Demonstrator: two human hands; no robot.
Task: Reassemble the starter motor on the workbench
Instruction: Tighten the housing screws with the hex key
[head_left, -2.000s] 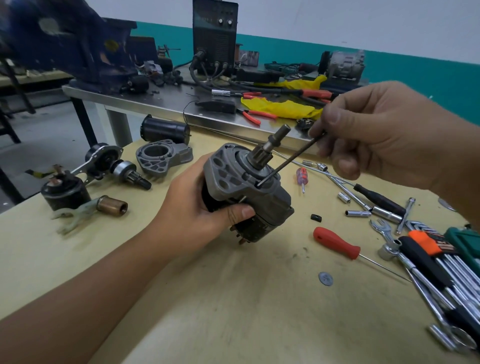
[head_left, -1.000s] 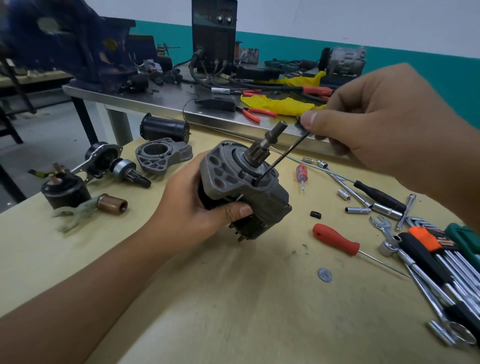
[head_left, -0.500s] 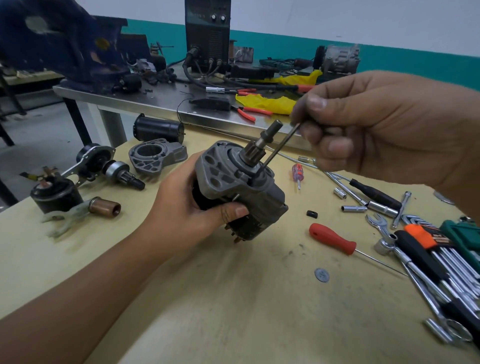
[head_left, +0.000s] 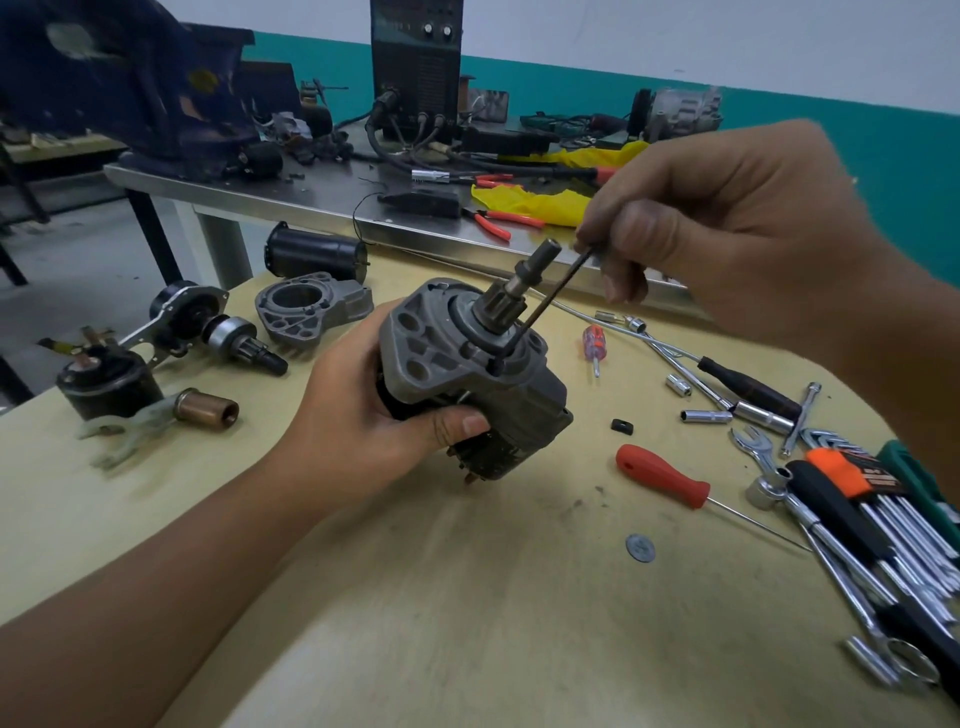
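Left hand (head_left: 363, 415) grips the starter motor (head_left: 467, 379) around its body, fingers and thumb curled round it, holding it above the desk (head_left: 467, 623) with the gear shaft (head_left: 524, 283) tilted up and away toward the right. Right hand (head_left: 727, 228) sits up and to the right of the motor, pinching the top of a thin dark rod (head_left: 545, 306), likely a long bolt or a hex key; the head is hidden in the fingers, so I cannot tell which. Rod slants down-left, nearly parallel with the shaft and just beside it. Its lower tip meets a hole in the grey end housing (head_left: 431, 343). Right hand is the nearer one to the rod's free end; my guess is the next move runs along the rod's axis, down into the housing.

Desk holds loose parts to the left: a second housing (head_left: 311, 306), a black can (head_left: 311, 254). Red screwdriver (head_left: 665, 480) lies to the right. No containers seen.
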